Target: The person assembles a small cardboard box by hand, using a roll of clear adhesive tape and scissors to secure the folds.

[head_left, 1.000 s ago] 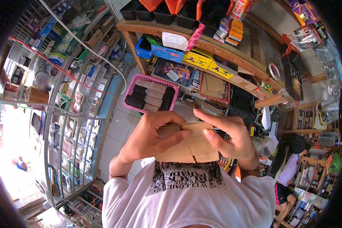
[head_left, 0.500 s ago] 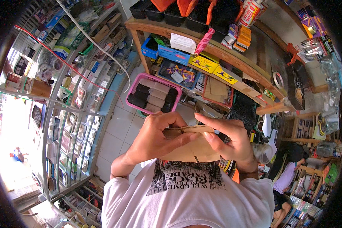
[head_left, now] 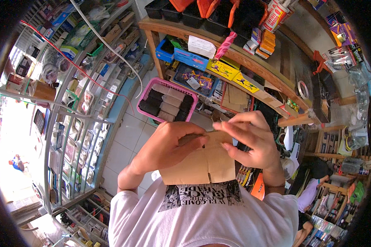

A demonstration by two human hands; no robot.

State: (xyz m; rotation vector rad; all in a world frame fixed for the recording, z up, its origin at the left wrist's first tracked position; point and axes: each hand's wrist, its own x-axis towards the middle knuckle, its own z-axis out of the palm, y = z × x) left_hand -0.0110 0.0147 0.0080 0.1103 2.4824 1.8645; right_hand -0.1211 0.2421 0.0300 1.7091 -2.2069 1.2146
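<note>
In front of my chest is a flat tan piece of cardboard (head_left: pixel 185 171), with a dark slit or mark at its lower edge and a small dark spot higher up. My left hand (head_left: pixel 169 142) grips its upper left part, the thumb lying across the front and the other fingers behind. Beside the upper right corner is my right hand (head_left: pixel 253 142), its fingers apart and slightly blurred. Its thumb tip comes close to the cardboard's face; whether they touch I cannot tell.
A pink basket (head_left: pixel 141 110) with black and beige packs stands on the tiled floor (head_left: pixel 121 142). Beyond it is a wooden shelf (head_left: pixel 181 31) with boxes and black bins. Glass shelving (head_left: pixel 55 123) lines the left. Another person (head_left: pixel 309 193) is at the lower right.
The cardboard has tilted so more of its face shows. My right hand has come off its upper edge and the fingers have spread. My left hand keeps its grip.
</note>
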